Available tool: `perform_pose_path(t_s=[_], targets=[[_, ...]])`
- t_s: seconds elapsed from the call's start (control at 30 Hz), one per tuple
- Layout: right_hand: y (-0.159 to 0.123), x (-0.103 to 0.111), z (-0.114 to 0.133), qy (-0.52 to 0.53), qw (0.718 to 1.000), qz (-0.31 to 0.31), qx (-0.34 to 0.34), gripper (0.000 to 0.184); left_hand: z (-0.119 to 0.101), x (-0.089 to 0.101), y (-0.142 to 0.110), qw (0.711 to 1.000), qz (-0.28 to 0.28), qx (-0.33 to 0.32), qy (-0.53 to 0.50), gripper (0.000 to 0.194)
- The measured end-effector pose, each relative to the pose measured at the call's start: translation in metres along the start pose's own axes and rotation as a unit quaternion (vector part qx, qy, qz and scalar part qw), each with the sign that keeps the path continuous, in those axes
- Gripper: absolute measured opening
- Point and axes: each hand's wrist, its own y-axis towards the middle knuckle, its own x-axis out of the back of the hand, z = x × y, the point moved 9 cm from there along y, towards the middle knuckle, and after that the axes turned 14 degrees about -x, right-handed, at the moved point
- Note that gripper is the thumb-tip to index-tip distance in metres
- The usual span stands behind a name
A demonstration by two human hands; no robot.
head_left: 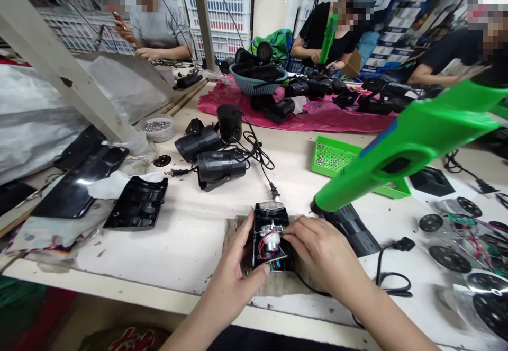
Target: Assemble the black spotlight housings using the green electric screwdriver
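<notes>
In front of me an open black housing half [257,258] lies on a cloth pad. Inside it sit a small motor [272,243] with red and blue wires, a clear disc [266,229] and a round clear lens [272,206] at the far end. My left hand [240,266] grips the housing's left side, its thumb by the circuit board [277,259] at the near end. The fingers of my right hand [313,242] are pinched together at the right rim, beside the disc's edge; what they hold is hidden.
A green electric screwdriver [381,160] hangs at the right, its tip above a black cover [353,229]. Behind it is a green screw tray [323,158]. Assembled black lamps [222,168], another housing half [138,203] and a screw bowl [159,128] stand left. Co-workers sit opposite.
</notes>
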Motion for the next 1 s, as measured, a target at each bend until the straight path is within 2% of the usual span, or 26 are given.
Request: perform_pose_path(t_s=[0.2, 0.4, 0.57, 0.67, 0.73, 0.8, 0.87, 1.0], targets=[[0.002, 0.001, 0.0, 0.0, 1.0, 0.011, -0.008, 0.016, 0.001, 0.003, 0.003, 0.998, -0.058, -0.008, 0.013, 0.075], [0.003, -0.002, -0.005, 0.025, 0.999, 0.02, -0.027, 0.013, 0.007, 0.001, 0.01, 0.997, -0.04, 0.02, -0.067, 0.08], [0.002, 0.005, -0.007, 0.039, 0.998, 0.025, -0.042, 0.009, 0.007, 0.0, 0.007, 0.997, -0.063, 0.0, -0.038, 0.074], [-0.01, 0.014, -0.008, 0.054, 0.995, -0.006, -0.078, 0.012, 0.003, 0.0, 0.005, 0.997, -0.077, -0.021, 0.003, 0.072], [-0.023, 0.013, -0.01, 0.078, 0.99, -0.02, -0.113, 0.012, 0.002, -0.001, 0.006, 0.998, -0.066, -0.021, 0.011, 0.074], [-0.038, 0.004, -0.012, 0.101, 0.984, -0.008, -0.148, 0.017, 0.002, -0.003, 0.008, 0.999, -0.042, -0.009, -0.003, 0.077], [-0.051, -0.008, -0.012, 0.107, 0.979, 0.016, -0.175, 0.03, 0.002, -0.004, 0.01, 0.999, -0.033, 0.004, -0.021, 0.08], [-0.059, -0.016, -0.01, 0.13, 0.973, 0.057, -0.182, 0.036, -0.001, -0.003, 0.011, 0.998, -0.055, 0.009, -0.03, 0.081]])
